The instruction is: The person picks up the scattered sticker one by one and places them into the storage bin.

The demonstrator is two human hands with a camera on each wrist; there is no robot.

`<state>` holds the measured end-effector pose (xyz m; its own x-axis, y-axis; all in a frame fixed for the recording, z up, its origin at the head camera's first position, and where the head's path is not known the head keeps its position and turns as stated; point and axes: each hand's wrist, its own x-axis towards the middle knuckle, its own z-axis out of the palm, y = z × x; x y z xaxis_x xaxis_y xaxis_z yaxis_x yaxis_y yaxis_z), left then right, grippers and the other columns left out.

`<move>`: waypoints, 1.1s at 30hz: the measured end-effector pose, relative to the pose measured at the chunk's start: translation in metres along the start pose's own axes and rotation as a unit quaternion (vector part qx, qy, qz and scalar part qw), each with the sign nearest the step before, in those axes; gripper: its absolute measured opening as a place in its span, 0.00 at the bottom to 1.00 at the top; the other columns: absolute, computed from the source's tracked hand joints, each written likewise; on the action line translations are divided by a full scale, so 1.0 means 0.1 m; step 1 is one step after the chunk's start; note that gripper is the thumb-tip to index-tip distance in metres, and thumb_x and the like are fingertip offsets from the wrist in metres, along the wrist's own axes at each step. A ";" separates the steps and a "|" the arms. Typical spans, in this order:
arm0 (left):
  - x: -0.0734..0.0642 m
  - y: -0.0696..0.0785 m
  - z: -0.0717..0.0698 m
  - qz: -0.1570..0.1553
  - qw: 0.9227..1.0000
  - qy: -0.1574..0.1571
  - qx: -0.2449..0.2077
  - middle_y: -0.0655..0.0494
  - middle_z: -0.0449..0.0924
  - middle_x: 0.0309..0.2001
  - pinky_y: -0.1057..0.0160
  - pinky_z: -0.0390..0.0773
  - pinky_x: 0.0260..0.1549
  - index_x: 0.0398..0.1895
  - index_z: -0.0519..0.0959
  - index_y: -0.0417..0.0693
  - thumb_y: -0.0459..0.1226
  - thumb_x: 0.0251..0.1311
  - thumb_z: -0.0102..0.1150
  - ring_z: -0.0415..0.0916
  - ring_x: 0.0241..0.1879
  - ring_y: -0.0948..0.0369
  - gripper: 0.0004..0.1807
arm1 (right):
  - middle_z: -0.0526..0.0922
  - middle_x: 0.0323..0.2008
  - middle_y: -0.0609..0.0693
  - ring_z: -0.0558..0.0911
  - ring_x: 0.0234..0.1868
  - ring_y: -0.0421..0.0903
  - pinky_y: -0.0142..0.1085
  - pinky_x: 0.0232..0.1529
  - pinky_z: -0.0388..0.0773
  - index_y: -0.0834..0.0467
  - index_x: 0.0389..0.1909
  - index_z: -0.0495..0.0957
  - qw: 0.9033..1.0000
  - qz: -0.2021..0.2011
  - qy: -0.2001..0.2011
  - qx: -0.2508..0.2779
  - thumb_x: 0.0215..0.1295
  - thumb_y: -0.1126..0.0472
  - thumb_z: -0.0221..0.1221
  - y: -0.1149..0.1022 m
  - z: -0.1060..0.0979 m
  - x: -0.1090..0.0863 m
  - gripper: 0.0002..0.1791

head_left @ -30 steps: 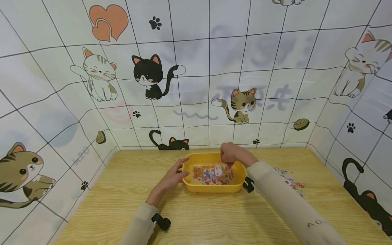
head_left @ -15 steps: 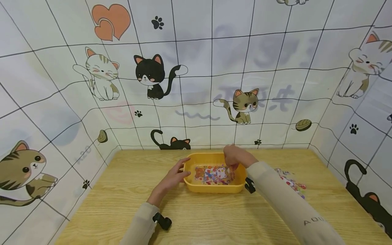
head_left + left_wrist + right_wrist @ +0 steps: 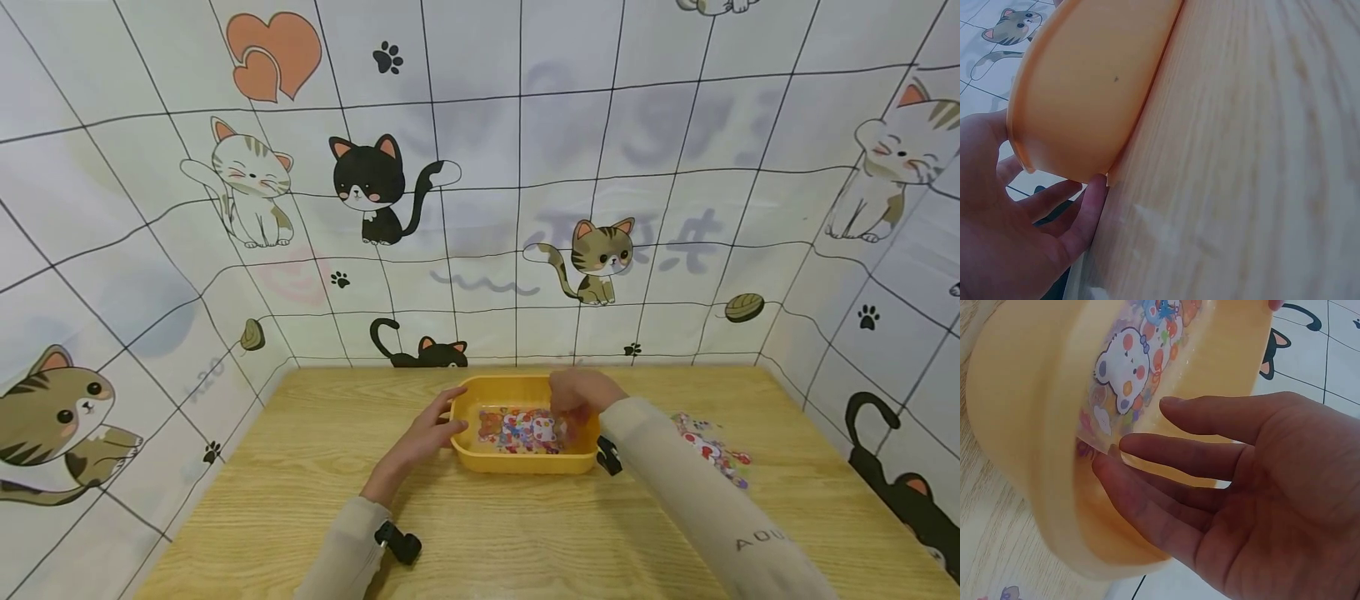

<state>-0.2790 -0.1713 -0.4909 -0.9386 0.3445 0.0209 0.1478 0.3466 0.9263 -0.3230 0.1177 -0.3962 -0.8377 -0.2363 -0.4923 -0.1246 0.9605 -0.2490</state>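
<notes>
Yellow: located tray (image 3: 525, 463) by far edge of table (image 3: 300, 483). Found sticker sheet (image 3: 517, 430) inside, long axis parallel to tray's, just left of nearer right hand (image 3: 583, 392); recorded fingers there as apart, could not tell contact. Saw left hand (image 3: 424, 432) spread against tray's left end.

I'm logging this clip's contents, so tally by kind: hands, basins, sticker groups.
Hands: 2 (left hand, right hand)
Basin: 1
Sticker groups: 2 (basin stickers, table stickers)
Total: 5
Single stickers are too small and overlapped to count.
</notes>
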 end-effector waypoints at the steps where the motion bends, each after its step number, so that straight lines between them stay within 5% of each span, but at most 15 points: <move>1: 0.00 0.00 0.00 0.000 1.000 0.001 0.000 0.37 0.61 0.77 0.49 0.86 0.51 0.80 0.60 0.61 0.39 0.74 0.56 0.72 0.67 0.40 0.34 | 0.85 0.25 0.54 0.76 0.20 0.43 0.31 0.24 0.77 0.63 0.37 0.83 1.000 0.003 -0.001 0.005 0.66 0.63 0.64 0.00 0.00 0.00 0.06; 8: -0.01 0.02 0.01 0.000 1.000 0.001 0.002 0.37 0.61 0.77 0.49 0.86 0.51 0.81 0.60 0.61 0.39 0.74 0.56 0.72 0.68 0.40 0.34 | 0.82 0.33 0.55 0.77 0.23 0.43 0.31 0.28 0.80 0.62 0.42 0.79 0.999 0.018 -0.021 0.036 0.67 0.65 0.60 0.01 0.04 0.03 0.06; 19: 0.00 0.01 0.00 0.002 1.000 0.000 0.002 0.38 0.62 0.76 0.50 0.87 0.50 0.81 0.60 0.61 0.38 0.74 0.55 0.73 0.67 0.41 0.34 | 0.84 0.39 0.57 0.86 0.29 0.49 0.36 0.29 0.83 0.61 0.42 0.81 1.000 0.023 -0.002 -0.015 0.68 0.62 0.61 -0.02 0.05 0.02 0.07; 33: -0.02 0.01 0.00 0.003 1.000 -0.004 -0.005 0.37 0.61 0.77 0.51 0.87 0.50 0.81 0.59 0.61 0.39 0.74 0.56 0.72 0.68 0.41 0.34 | 0.81 0.31 0.53 0.76 0.22 0.44 0.32 0.21 0.73 0.60 0.37 0.81 0.999 0.033 0.012 -0.025 0.67 0.63 0.59 -0.04 0.09 0.08 0.05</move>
<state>-0.2768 -0.1712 -0.4897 -0.9353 0.3531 0.0239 0.1503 0.3353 0.9301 -0.3244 0.1109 -0.4068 -0.8574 -0.1685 -0.4862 -0.0935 0.9802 -0.1747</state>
